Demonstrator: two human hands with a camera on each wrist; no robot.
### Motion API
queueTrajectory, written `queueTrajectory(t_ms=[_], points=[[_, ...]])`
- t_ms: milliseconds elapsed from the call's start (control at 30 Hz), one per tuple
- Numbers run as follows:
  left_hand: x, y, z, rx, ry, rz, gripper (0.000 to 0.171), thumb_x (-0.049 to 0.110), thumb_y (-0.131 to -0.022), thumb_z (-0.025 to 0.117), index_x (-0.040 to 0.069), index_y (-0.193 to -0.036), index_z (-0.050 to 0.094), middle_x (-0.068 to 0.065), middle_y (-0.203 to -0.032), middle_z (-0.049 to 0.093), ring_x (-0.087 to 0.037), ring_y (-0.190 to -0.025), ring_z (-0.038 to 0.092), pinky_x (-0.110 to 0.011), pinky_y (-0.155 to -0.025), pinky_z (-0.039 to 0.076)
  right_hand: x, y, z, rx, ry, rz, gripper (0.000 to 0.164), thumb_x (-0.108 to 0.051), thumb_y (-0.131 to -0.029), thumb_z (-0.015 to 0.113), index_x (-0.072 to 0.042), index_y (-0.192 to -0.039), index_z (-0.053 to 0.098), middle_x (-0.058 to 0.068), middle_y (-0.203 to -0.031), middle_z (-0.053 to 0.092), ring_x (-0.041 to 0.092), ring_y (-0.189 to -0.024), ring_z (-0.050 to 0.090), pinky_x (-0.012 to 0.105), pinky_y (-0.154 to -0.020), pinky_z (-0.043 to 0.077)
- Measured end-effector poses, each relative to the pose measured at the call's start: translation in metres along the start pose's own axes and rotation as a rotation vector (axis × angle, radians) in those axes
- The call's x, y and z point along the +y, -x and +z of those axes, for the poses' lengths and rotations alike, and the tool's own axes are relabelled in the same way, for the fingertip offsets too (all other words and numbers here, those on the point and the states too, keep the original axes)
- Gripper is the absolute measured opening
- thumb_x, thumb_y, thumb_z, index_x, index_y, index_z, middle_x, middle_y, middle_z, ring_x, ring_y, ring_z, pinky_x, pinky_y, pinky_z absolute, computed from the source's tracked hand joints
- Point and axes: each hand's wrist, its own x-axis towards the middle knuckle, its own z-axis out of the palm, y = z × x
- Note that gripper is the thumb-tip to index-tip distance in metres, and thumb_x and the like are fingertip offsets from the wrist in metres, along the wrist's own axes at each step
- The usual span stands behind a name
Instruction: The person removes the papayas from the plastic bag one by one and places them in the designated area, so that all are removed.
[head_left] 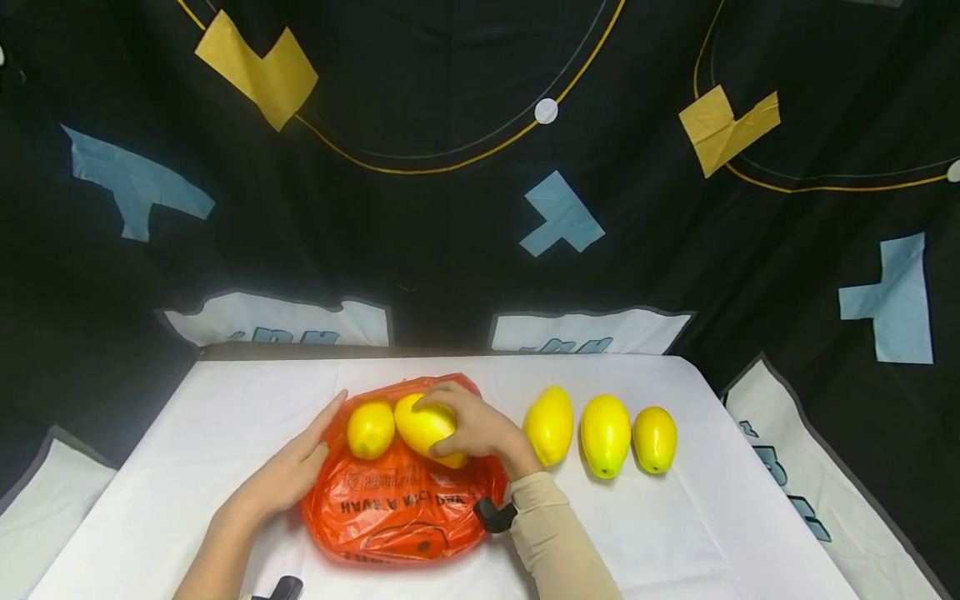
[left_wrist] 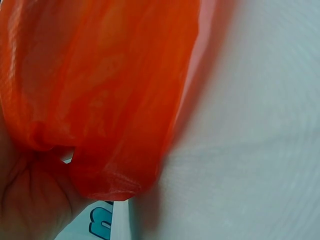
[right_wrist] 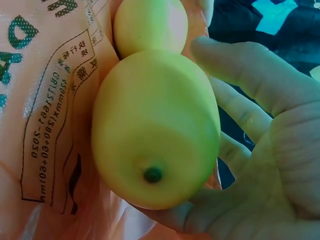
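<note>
A red plastic bag (head_left: 382, 508) with printed lettering lies on the table, and two yellow mangoes are at its upper part. My right hand (head_left: 476, 429) holds the right-hand mango (head_left: 422, 425), its thumb on one side and fingers round the other. In the right wrist view this mango (right_wrist: 155, 125) shows a dark stem spot and a greenish side. Beside it is the smaller-looking mango (head_left: 371, 430). Along the bag's left edge rests my left hand (head_left: 288, 467), index finger straight. In the left wrist view the bag (left_wrist: 120, 100) hides most of its fingers.
To the right of the bag stand three more yellow mangoes in a row: one (head_left: 549, 425), a middle one (head_left: 605, 436) and a smaller one (head_left: 655, 440). A white cloth covers the table (head_left: 697, 533). Behind it hangs a dark patterned curtain (head_left: 420, 242).
</note>
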Motion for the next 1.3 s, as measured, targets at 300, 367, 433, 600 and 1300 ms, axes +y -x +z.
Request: queueTrajectory(t_ms=[300, 367, 433, 600, 1300], points=[[0.001, 0.001, 0.001, 0.001, -0.001, 0.003, 0.069, 0.003, -0.101, 0.036, 0.030, -0.158, 0.008, -0.016, -0.161, 0.014, -0.046, -0.142, 0.019, -0.065, -0.111, 0.017, 0.002, -0.002, 0.005, 0.016, -0.007, 0.006, 0.066, -0.015, -0.070, 0.083, -0.031, -0.129, 0.061, -0.011, -0.141, 0.042, 0.015, -0.120, 0.043, 0.038, -0.097, 0.046], [0.001, 0.001, 0.002, 0.000, -0.004, 0.005, 0.069, 0.003, -0.100, 0.036, 0.028, -0.158, 0.009, -0.016, -0.161, 0.014, -0.046, -0.142, 0.019, -0.065, -0.111, 0.017, 0.003, -0.001, 0.007, 0.026, -0.017, 0.018, 0.065, -0.015, -0.069, 0.084, -0.033, -0.128, 0.061, -0.013, -0.141, 0.042, 0.015, -0.120, 0.043, 0.038, -0.097, 0.046], [0.001, 0.001, 0.002, 0.000, -0.005, 0.006, 0.069, 0.003, -0.100, 0.036, 0.027, -0.158, 0.009, -0.016, -0.161, 0.015, -0.045, -0.142, 0.019, -0.065, -0.111, 0.017, 0.004, 0.000, 0.009, 0.037, -0.026, 0.027, 0.064, -0.015, -0.069, 0.084, -0.034, -0.126, 0.062, -0.014, -0.140, 0.042, 0.014, -0.119, 0.044, 0.038, -0.096, 0.047], [0.002, 0.001, 0.002, -0.006, -0.003, -0.005, 0.069, 0.003, -0.100, 0.036, 0.028, -0.158, 0.008, -0.016, -0.161, 0.014, -0.046, -0.142, 0.018, -0.066, -0.111, 0.017, 0.005, 0.004, 0.012, 0.056, -0.055, 0.033, 0.061, -0.016, -0.069, 0.085, -0.036, -0.122, 0.064, -0.016, -0.136, 0.044, 0.013, -0.118, 0.044, 0.036, -0.095, 0.048], [0.005, 0.000, 0.000, -0.009, -0.021, -0.021, 0.068, 0.007, -0.101, 0.037, 0.030, -0.158, 0.007, -0.018, -0.160, 0.015, -0.048, -0.141, 0.019, -0.067, -0.109, 0.018, -0.001, 0.027, -0.004, 0.178, -0.168, -0.078, 0.063, -0.016, -0.068, 0.084, -0.030, -0.126, 0.062, -0.013, -0.136, 0.046, 0.013, -0.124, 0.042, 0.040, -0.099, 0.046]])
